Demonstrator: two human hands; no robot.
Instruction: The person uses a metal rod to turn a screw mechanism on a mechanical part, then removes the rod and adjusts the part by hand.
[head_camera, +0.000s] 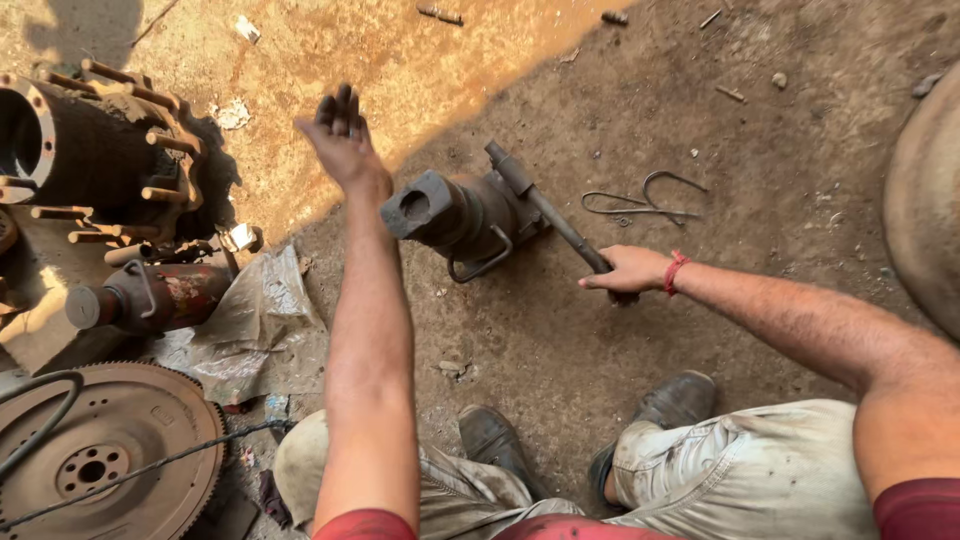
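On the dirt floor (560, 340), seen from the head camera, lies a heavy grey metal part (462, 213) near the middle. A long metal rod (548, 212) sticks out of it toward 4 o'clock. The right hand (628, 270) grips the end of this rod, its fingers (603, 283) curled tight around it. A red band (675, 272) sits on that wrist.

The left hand (343, 140) is lifted in the air at 11 o'clock from the grey part. It holds nothing. Its fingers (338, 106) are dirty and bent loosely, close together.

At 9 o'clock sits a rusty hub with studs (100, 150). At 7 o'clock lies a big toothed wheel (110, 450). A bent wire (645, 205) lies at 2 o'clock. Two dirty shoes (580, 435) show at 6 o'clock.
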